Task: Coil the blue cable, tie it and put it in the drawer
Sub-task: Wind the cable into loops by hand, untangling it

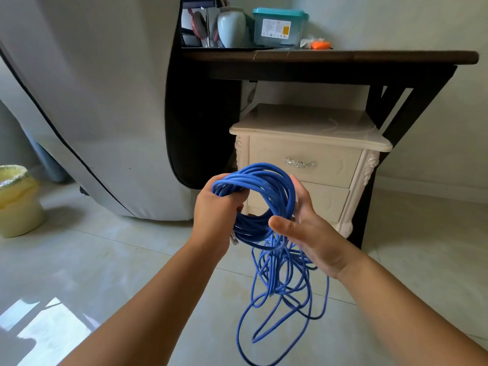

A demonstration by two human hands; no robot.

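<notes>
Blue cable [266, 196], partly coiled, is clenched in the left hand [217, 212]; the right hand [311, 233] cradles it, fingers open. Loose loops dangle toward 6 o'clock, cut off by the frame. The closed drawer [303, 161] sits at 12 o'clock.

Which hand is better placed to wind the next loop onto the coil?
Right. The left hand is closed on the coiled blue cable, while the right hand is open beside the hanging loose cable.
</notes>
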